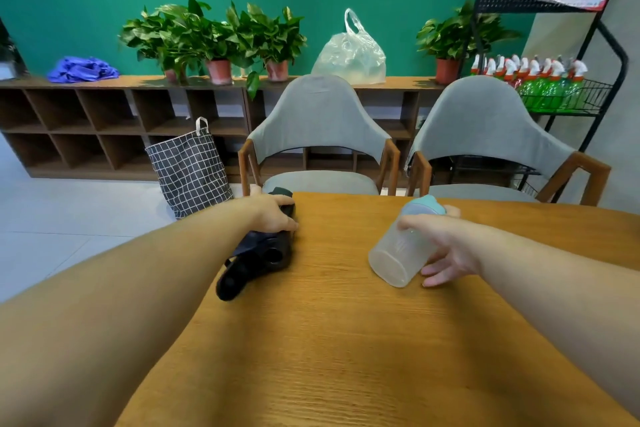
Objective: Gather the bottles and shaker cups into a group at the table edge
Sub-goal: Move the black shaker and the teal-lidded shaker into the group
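Note:
A black bottle (263, 253) lies on its side at the far left corner of the wooden table (329, 340), its strap end pointing toward me. My left hand (273, 213) rests on top of its far part, fingers wrapped over it. A translucent shaker cup (401, 250) with a teal lid lies tilted near the far edge, right of centre. Around its upper side my right hand (446, 246) is curled, thumb on top and fingers under it.
Two grey chairs (318, 135) (485, 142) stand just beyond the table's far edge. A checked fabric basket (188, 170) sits on the floor to the left. Behind are a low wooden shelf (104, 128) with plants and a wire rack (568, 94) of green spray bottles.

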The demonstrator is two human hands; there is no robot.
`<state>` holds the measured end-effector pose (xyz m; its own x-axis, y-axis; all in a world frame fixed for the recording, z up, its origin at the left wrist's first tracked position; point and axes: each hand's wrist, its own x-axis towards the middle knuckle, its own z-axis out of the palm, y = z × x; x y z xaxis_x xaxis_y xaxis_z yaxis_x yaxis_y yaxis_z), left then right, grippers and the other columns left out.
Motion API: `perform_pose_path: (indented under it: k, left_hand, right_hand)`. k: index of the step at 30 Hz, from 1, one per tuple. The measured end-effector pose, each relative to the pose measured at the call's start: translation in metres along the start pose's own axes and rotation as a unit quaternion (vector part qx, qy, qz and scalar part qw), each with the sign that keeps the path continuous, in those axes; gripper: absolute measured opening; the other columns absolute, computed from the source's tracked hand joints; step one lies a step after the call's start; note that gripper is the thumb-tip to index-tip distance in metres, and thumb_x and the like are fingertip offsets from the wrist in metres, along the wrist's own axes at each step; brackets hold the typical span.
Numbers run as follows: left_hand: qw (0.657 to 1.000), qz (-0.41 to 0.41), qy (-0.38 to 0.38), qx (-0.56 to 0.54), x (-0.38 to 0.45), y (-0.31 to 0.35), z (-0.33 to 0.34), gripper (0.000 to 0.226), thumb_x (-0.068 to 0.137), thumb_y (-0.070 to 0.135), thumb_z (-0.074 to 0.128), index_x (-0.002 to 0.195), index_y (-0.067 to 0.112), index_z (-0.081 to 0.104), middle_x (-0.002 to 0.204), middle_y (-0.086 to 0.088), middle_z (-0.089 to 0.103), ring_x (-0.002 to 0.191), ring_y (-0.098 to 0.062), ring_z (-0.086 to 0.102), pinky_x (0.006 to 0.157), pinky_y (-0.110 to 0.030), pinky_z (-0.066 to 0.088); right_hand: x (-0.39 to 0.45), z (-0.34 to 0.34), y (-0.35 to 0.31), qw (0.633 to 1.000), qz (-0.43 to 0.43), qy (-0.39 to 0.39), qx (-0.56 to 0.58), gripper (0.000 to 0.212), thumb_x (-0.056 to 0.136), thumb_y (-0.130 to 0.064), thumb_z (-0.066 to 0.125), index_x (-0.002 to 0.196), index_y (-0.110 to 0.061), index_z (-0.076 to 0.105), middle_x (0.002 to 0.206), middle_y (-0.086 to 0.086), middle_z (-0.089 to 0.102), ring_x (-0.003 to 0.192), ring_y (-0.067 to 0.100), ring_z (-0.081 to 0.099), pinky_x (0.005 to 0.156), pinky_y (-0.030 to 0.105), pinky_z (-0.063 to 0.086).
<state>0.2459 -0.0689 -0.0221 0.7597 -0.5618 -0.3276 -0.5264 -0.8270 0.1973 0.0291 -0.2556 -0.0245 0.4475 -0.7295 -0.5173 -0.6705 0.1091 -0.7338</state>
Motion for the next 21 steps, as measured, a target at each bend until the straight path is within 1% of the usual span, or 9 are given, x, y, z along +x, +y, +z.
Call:
perform_pose_path:
  k: [4,6,8,9,11,13,16,18,21]
  left_hand:
    - [1.000,-0.019,-0.005,0.000,-0.012,0.017,0.011,0.073,0.090,0.061,0.054,0.154,0.038,0.028,0.164,-0.013,0.004,0.145,-0.046,0.024,0.112,-0.056,0.035]
    - [1.000,-0.027,-0.009,0.000,-0.019,0.025,0.015,0.072,0.092,0.060,0.049,0.155,0.032,0.028,0.165,-0.009,0.006,0.143,-0.045,0.030,0.105,-0.056,0.044]
    - [0.999,-0.020,-0.030,-0.035,-0.030,0.035,0.016,0.061,0.101,0.042,0.047,0.154,0.019,0.029,0.163,-0.009,0.012,0.133,-0.044,0.044,0.081,-0.049,0.060]
    - [0.998,-0.016,-0.043,-0.048,-0.035,0.039,0.016,0.052,0.103,0.028,0.045,0.151,0.013,0.033,0.157,-0.012,0.022,0.125,-0.043,0.052,0.071,-0.045,0.063]
    - [0.996,-0.019,-0.053,-0.063,-0.045,0.045,0.014,0.045,0.100,0.010,0.040,0.145,0.007,0.037,0.143,-0.024,0.042,0.099,-0.039,0.068,0.063,-0.040,0.062]
    - [0.992,-0.016,-0.087,-0.086,-0.053,0.045,0.010,0.058,0.098,0.003,0.036,0.152,0.019,0.029,0.145,-0.028,0.041,0.084,-0.038,0.074,0.070,-0.041,0.063]
    - [0.985,0.037,-0.161,-0.044,-0.061,0.041,0.003,0.088,0.090,-0.007,0.048,0.156,0.041,0.017,0.160,-0.011,0.010,0.094,-0.036,0.073,0.077,-0.040,0.064]
    - [0.982,0.068,-0.165,0.062,-0.059,0.040,0.007,0.102,0.085,0.000,0.068,0.155,0.045,0.010,0.160,-0.006,0.007,0.102,-0.033,0.069,0.076,-0.037,0.063]
    - [0.962,0.114,-0.078,0.237,-0.055,0.047,0.015,0.110,0.068,0.035,0.088,0.152,0.041,0.018,0.151,0.000,0.025,0.119,-0.032,0.056,0.085,-0.043,0.059]
  right_hand:
    - [-0.016,-0.006,0.006,0.999,-0.015,-0.020,-0.030,0.091,0.078,-0.031,0.077,0.143,-0.039,0.013,0.114,0.027,0.050,0.093,0.045,0.065,0.076,0.058,0.059]
    - [-0.022,-0.009,0.008,0.998,-0.020,-0.031,-0.053,0.093,0.079,-0.030,0.076,0.145,-0.039,0.012,0.117,0.027,0.049,0.094,0.044,0.065,0.077,0.058,0.059]
    - [-0.026,-0.013,0.011,0.996,-0.026,-0.036,-0.081,0.096,0.078,-0.030,0.075,0.147,-0.040,0.010,0.116,0.026,0.049,0.093,0.042,0.065,0.076,0.056,0.060]
    - [-0.028,-0.014,0.012,0.994,-0.031,-0.038,-0.093,0.096,0.078,-0.031,0.074,0.148,-0.041,0.009,0.113,0.024,0.048,0.092,0.041,0.064,0.077,0.056,0.060]
    - [-0.030,-0.015,0.013,0.993,-0.039,-0.039,-0.104,0.092,0.080,-0.032,0.071,0.148,-0.040,0.009,0.107,0.021,0.047,0.089,0.038,0.062,0.079,0.055,0.059]
    - [-0.030,-0.012,0.014,0.993,-0.043,-0.040,-0.104,0.089,0.083,-0.035,0.067,0.148,-0.041,0.007,0.112,0.020,0.047,0.091,0.038,0.060,0.082,0.054,0.058]
    - [-0.024,-0.006,0.015,0.994,-0.054,-0.026,-0.092,0.086,0.084,-0.041,0.067,0.147,-0.042,0.008,0.121,0.019,0.046,0.098,0.039,0.059,0.081,0.054,0.058]
    - [-0.018,-0.002,0.018,0.995,-0.072,-0.014,-0.073,0.084,0.082,-0.045,0.071,0.144,-0.040,0.013,0.121,0.017,0.048,0.099,0.039,0.059,0.080,0.056,0.057]
    - [-0.014,0.000,0.020,0.995,-0.087,-0.018,-0.053,0.080,0.080,-0.042,0.074,0.138,-0.038,0.018,0.115,0.014,0.051,0.094,0.035,0.062,0.076,0.053,0.059]
